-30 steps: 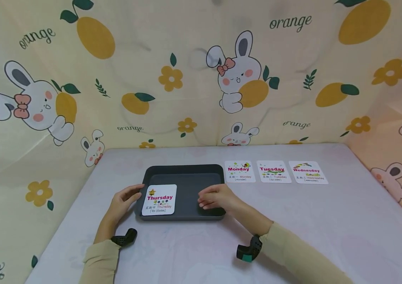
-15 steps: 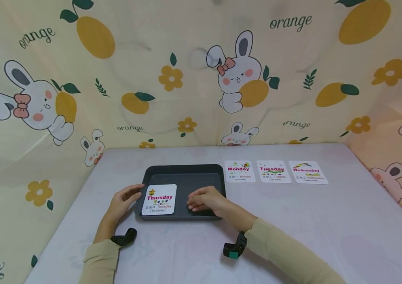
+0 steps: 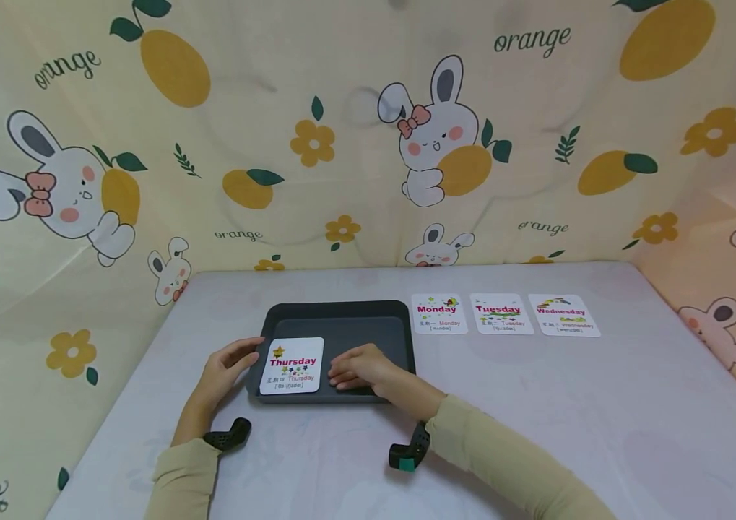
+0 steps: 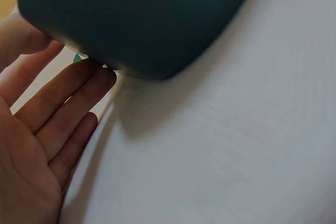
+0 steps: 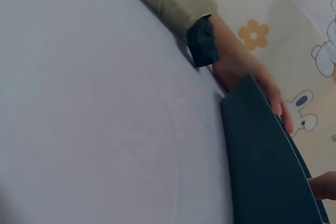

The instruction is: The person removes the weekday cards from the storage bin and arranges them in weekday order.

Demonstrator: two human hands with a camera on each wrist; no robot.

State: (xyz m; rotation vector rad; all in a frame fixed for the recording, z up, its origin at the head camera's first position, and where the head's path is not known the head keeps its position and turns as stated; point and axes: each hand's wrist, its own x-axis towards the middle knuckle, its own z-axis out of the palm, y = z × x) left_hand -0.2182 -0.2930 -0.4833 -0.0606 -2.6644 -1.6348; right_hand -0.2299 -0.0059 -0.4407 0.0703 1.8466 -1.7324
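Evidently the Thursday card (image 3: 292,366) is the thing in hand: it lies face up in the dark grey tray (image 3: 341,312), at the tray's 8 o'clock corner, its left and near edges riding up onto the rim. The tray itself sits on the white table (image 3: 602,404) a little left of centre, and at its 2 o'clock a row of three more cards, Monday (image 3: 438,314), Tuesday (image 3: 500,314) and Wednesday (image 3: 563,315), lies flat on the table just beside it. The left hand (image 3: 224,368) rests against the tray's outer wall at 9 o'clock, fingers (image 4: 79,90) straight and spread loosely, tips touching the rounded corner, gripping nothing. The right hand (image 3: 357,368) lies inside the tray at the card's 3 o'clock, fingers nearly straight and pointing at the card's right edge; whether the tips touch that edge I cannot tell. I judge the card thin, light and fairly stiff, probably glossy and so slippery on the smooth tray floor. Lying flat it gives little to pinch; the raised left edge over the rim looks the easiest place to get a fingertip under, or it could be slid by its right edge.
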